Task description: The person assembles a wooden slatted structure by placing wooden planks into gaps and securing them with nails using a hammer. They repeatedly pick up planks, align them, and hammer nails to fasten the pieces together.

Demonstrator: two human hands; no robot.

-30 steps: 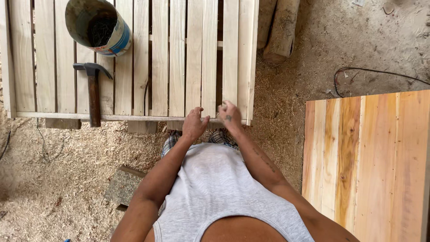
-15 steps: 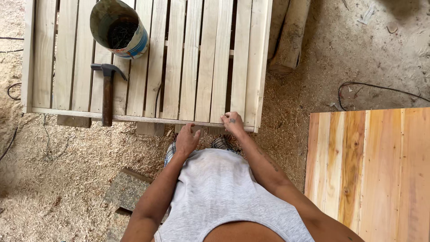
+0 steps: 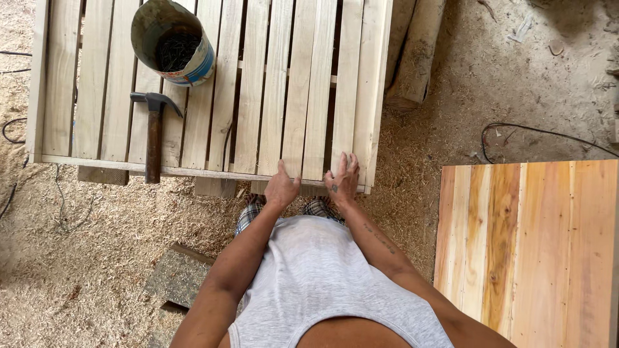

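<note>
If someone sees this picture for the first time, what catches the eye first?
The slatted wooden frame fills the upper left, with both hands at its near edge: left hand, right hand. A claw hammer and a can of nails rest on it.

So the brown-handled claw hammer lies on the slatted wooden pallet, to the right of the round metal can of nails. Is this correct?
Not quite. In the head view the brown-handled claw hammer lies on the slatted wooden pallet, but below the round metal can of nails, slightly to its left, not to its right.
</note>
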